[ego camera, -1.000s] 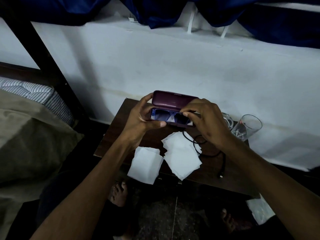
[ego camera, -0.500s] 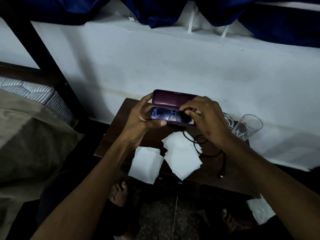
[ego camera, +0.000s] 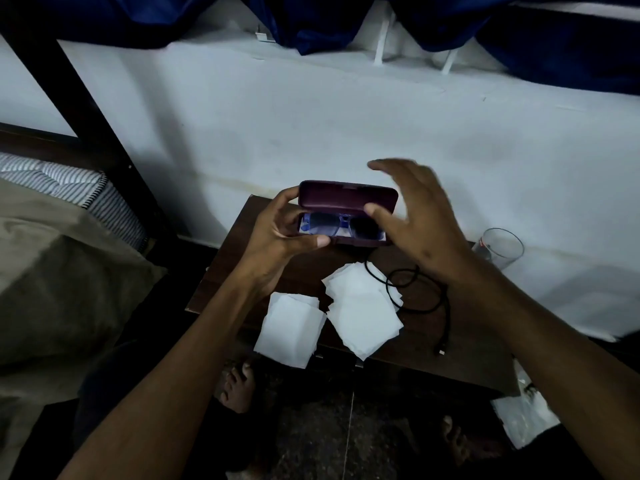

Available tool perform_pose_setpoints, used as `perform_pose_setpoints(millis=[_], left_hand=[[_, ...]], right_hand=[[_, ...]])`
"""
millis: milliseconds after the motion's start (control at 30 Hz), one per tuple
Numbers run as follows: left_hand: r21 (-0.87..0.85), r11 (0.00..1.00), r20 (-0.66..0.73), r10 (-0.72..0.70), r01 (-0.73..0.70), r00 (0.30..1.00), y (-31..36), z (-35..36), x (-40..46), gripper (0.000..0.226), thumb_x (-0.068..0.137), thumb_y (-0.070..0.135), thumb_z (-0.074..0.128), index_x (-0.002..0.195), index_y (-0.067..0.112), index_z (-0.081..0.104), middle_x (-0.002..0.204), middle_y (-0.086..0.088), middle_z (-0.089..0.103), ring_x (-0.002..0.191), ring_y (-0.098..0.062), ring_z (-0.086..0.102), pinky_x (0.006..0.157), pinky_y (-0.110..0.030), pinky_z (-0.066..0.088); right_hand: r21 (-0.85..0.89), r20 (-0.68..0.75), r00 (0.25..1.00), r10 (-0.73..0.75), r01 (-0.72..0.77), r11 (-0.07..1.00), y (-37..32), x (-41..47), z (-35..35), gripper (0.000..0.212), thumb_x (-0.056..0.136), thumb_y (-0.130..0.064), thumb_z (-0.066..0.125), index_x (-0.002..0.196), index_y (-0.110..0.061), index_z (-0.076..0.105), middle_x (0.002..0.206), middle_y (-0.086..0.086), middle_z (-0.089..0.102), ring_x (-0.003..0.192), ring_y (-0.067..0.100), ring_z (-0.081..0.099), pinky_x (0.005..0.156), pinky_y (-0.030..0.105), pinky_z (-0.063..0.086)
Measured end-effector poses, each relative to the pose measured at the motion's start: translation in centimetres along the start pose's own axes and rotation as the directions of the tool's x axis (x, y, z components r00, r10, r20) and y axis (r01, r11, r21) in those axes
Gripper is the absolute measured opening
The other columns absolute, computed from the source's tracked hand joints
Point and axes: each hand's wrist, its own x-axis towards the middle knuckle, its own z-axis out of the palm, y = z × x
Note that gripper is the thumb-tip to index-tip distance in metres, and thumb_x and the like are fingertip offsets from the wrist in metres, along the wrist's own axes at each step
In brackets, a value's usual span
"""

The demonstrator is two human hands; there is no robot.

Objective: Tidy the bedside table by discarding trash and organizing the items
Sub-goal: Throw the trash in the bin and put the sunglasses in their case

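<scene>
My left hand (ego camera: 280,237) grips the left end of an open maroon glasses case (ego camera: 346,199), held above the dark wooden bedside table (ego camera: 228,258). Blue-framed glasses (ego camera: 325,225) lie inside the case. My right hand (ego camera: 412,216) hovers over the case's right end with fingers spread, touching nothing I can make out. On the table lie two piles of white tissues (ego camera: 363,310) (ego camera: 289,329) and a black cable (ego camera: 429,303). A clear glass (ego camera: 500,247) stands at the table's back right.
A bed with a striped mattress (ego camera: 69,188) and an olive blanket (ego camera: 62,289) lies to the left, with a dark bed post (ego camera: 79,98) beside it. A white wall (ego camera: 346,116) backs the table. A plastic bag (ego camera: 523,414) lies on the floor at right. My bare feet (ego camera: 235,386) are below.
My right hand let go of the glasses and lifted off the case, fingers spreading. The glasses now lie flat inside the case, which my left hand still holds.
</scene>
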Motion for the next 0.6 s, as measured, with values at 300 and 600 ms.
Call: perform_pose_setpoints(millis=[300,600], left_hand=[[-0.121,0.992,-0.118,-0.055,0.041,0.991,0.0,-0.1,0.0,0.043,0.084,-0.006,0.082,0.121,0.002,0.062,0.106,-0.009,0.074,0.106,-0.029,0.072,0.104,-0.058,0.057],[-0.132,0.991,-0.141,-0.028,0.009,0.99,0.2,0.1,-0.2,0.037,0.084,0.007,0.082,0.112,-0.006,0.062,0.111,-0.024,0.075,0.108,-0.039,0.076,0.094,-0.053,0.062]], right_hand=[[-0.026,0.184,0.979,-0.081,0.088,0.996,-0.1,-1.2,2.4,0.063,0.084,-0.04,0.083,0.142,-0.025,0.061,0.138,-0.006,0.066,0.126,0.018,0.058,0.108,0.034,0.045],[-0.034,0.107,0.986,-0.125,0.13,0.991,-1.0,-0.9,3.2,0.05,0.086,-0.023,0.083,0.134,-0.017,0.07,0.129,0.002,0.074,0.118,0.021,0.066,0.101,0.023,0.041]])
